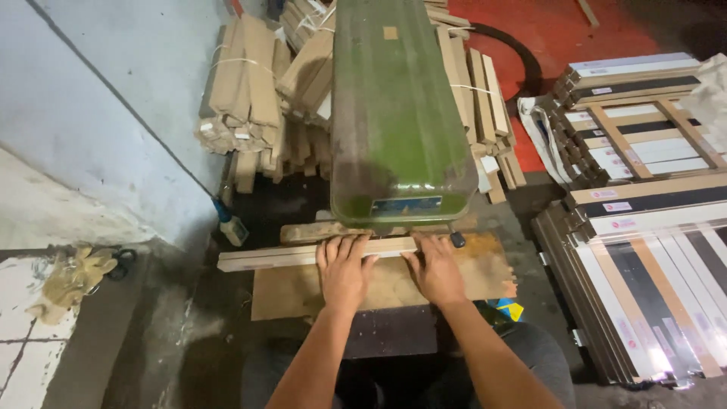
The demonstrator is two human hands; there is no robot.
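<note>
Head view, centre of frame: left hand point(344, 266) and right hand point(435, 266) lie side by side, palms down, fingers spread flat on a pale wooden strip point(303, 254), pressing rather than pinching it. That strip rests across a worn plywood table point(485, 274) beneath a green machine housing point(397, 113). Bundled wooden strips point(250, 83) stand at upper left; 2 stacks of striped frame mouldings point(651, 265) fill the right edge.
</note>
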